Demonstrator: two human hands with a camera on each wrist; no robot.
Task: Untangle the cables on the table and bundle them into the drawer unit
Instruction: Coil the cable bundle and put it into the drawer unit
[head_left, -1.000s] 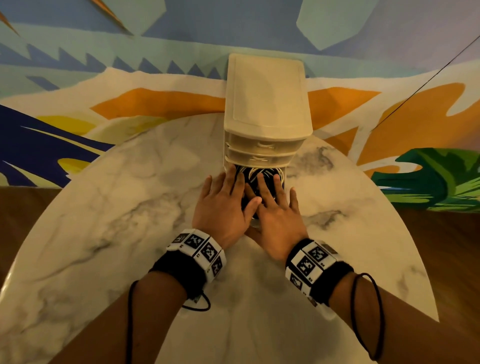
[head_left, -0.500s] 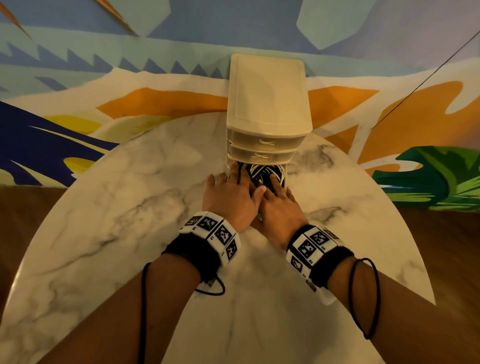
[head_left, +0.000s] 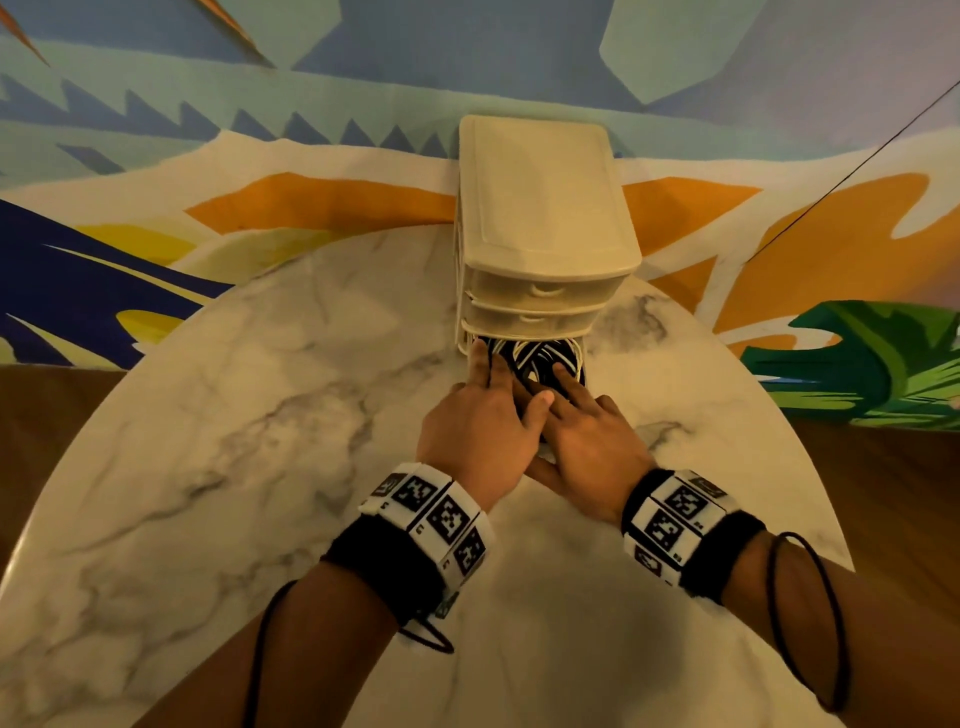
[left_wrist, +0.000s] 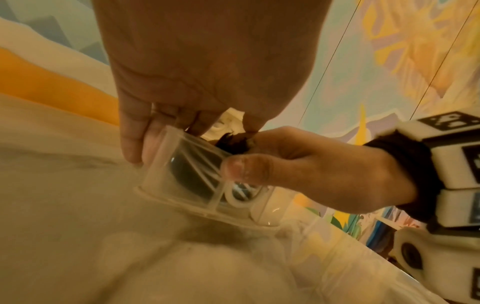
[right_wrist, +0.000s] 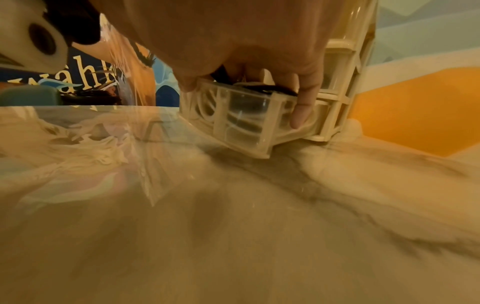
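Note:
A cream drawer unit (head_left: 540, 234) stands at the far edge of the marble table (head_left: 234, 467). Its bottom drawer (left_wrist: 155, 181) is pulled out and holds coiled black and white cables (head_left: 540, 356). My left hand (head_left: 480, 421) lies over the drawer's left part, fingers straight on the cables and down its side wall (left_wrist: 135, 144). My right hand (head_left: 587, 431) lies beside it on the cables. In the left wrist view its thumb (left_wrist: 246, 168) presses the clear drawer front. In the right wrist view the little finger (right_wrist: 302, 109) runs down the drawer's right wall (right_wrist: 241, 121).
The two upper drawers (head_left: 540, 291) of the unit are closed. A painted wall (head_left: 311, 130) rises right behind the table. A thin dark line (head_left: 852, 171) crosses the wall at the upper right. Bare marble spreads to both sides of the hands.
My left hand has slid right from the drawer's edge onto the cables. Both hands' fingers have closed up from a spread pose. The drawer stays pulled out.

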